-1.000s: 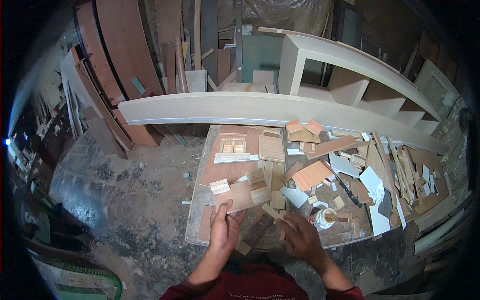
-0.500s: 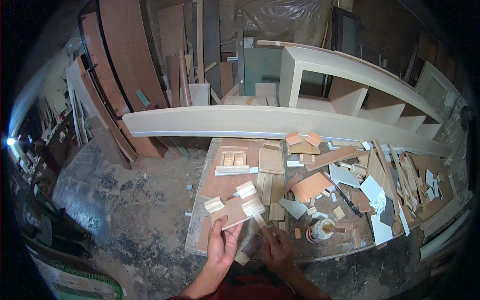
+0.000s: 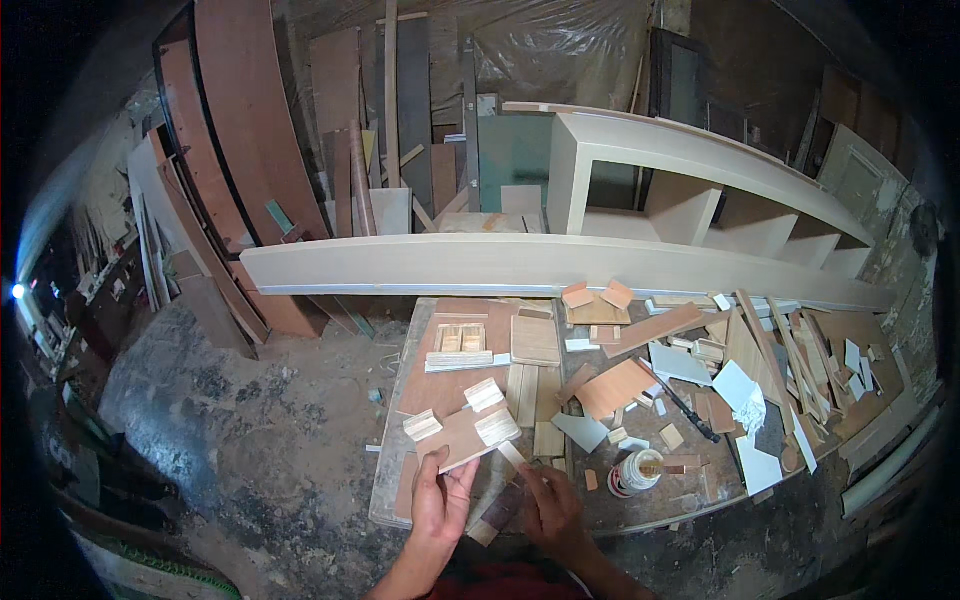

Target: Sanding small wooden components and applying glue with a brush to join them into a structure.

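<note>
My left hand (image 3: pixel 445 505) is closed on the near edge of a flat brown wooden board (image 3: pixel 462 437), thumb on top and fingers beneath. Three pale wooden blocks sit on the board: one at its left (image 3: pixel 423 425), one at its far edge (image 3: pixel 484 394), one at its right corner (image 3: pixel 497 430). My right hand (image 3: pixel 553 510) pinches a thin, flat wooden stick (image 3: pixel 511 455). The stick's tip is close to the right-corner block; I cannot tell if they touch. Below, between my hands, lies a dark brown piece with a pale end (image 3: pixel 496 514), partly hidden.
The worktable (image 3: pixel 390 480) carries a small framed wooden piece (image 3: pixel 461 338), an open white tub (image 3: pixel 636 473) with something inside, a black rod-like tool (image 3: pixel 685 405) and many offcuts. Behind stands a long pale shelf unit (image 3: pixel 560 265); tall boards (image 3: pixel 245 120) lean at the left.
The whole view has shifted, so the table and shelf appear lower. Both hands keep their grips, and the stick stays near the right-corner block.
</note>
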Motion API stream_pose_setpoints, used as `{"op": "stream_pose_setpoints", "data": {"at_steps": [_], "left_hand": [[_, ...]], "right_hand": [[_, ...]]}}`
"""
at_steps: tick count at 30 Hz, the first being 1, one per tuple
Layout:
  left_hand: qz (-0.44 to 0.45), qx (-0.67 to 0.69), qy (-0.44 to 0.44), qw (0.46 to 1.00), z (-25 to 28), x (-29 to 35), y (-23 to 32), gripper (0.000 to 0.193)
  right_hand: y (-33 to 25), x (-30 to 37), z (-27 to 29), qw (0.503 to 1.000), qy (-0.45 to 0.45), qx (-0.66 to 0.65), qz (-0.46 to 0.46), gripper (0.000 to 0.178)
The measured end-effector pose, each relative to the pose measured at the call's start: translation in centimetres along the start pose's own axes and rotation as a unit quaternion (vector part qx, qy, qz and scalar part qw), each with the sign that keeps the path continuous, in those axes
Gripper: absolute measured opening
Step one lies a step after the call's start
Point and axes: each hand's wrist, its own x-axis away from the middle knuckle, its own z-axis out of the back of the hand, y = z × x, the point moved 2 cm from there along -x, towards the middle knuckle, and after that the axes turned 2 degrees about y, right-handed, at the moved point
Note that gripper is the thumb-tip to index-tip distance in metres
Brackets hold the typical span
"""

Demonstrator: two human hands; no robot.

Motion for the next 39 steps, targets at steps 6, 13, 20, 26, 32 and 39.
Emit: {"op": "stream_pose_setpoints", "data": {"at_steps": [6,13,20,26,32,39], "left_hand": [[-0.002,-0.003,0.0,1.0,0.2,-0.1,-0.1,0.038],[-0.02,-0.001,0.004,1.0,0.1,-0.2,0.4,0.037],[-0.018,0.0,0.0,1.0,0.6,-0.7,1.2,0.04],[-0.029,0.003,0.001,1.0,0.5,-0.6,1.4,0.038],[-0.039,-0.001,0.001,0.999,0.9,-0.6,1.2,0.041],[-0.044,0.007,-0.007,0.999,0.4,-0.1,1.1,0.039]], "right_hand": [[0.3,-0.8,0.0,1.0,0.004,-0.013,-0.011,0.038],[0.4,-1.4,-0.1,1.0,-0.012,-0.014,-0.008,0.044],[0.8,-1.0,-1.1,1.0,0.004,-0.005,0.014,0.04],[0.7,-1.7,-1.3,1.0,-0.011,-0.004,-0.015,0.047],[-0.1,-1.1,-0.6,1.0,-0.011,-0.024,-0.014,0.039],[-0.7,-2.4,0.2,1.0,0.004,0.002,0.0,0.036]]}}
